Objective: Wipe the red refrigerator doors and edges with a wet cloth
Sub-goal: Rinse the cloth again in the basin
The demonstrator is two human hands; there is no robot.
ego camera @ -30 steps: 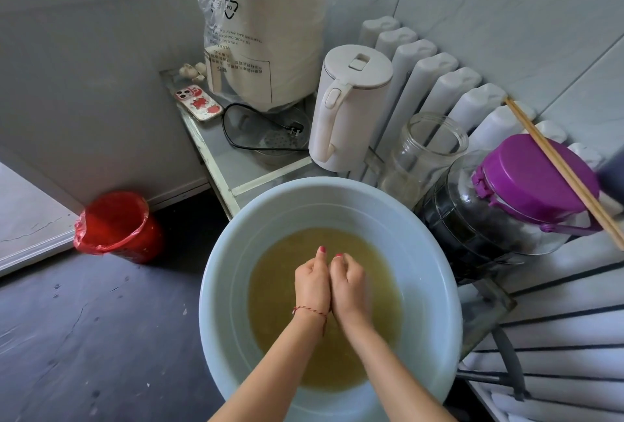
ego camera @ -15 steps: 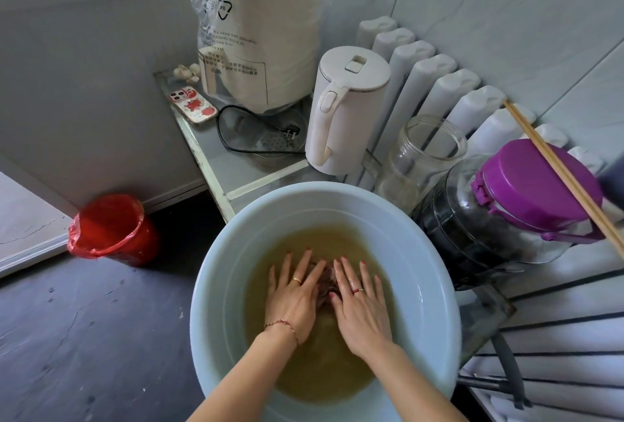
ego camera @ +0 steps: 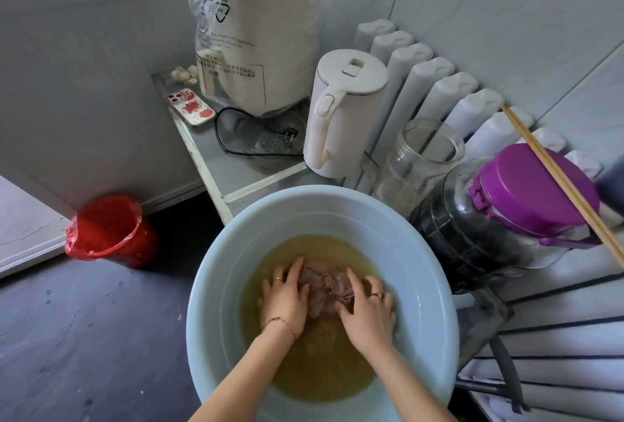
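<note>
Both hands work in the pale blue basin [ego camera: 435,290], in yellowish water. One second ago they are clenched together as fists; half a second ago they lie flat, side by side. Now the left hand [ego camera: 285,300] and right hand [ego camera: 368,312] are parted, fingers curled into the pinkish cloth [ego camera: 324,286] between them. Judgement: the cloth is being rinsed, and wiping has not begun. The cloth is bunched, its long axis roughly left to right; no end is discernible. Beyond, a white kettle [ego camera: 344,117] stands on the worktop [ego camera: 219,165].
</note>
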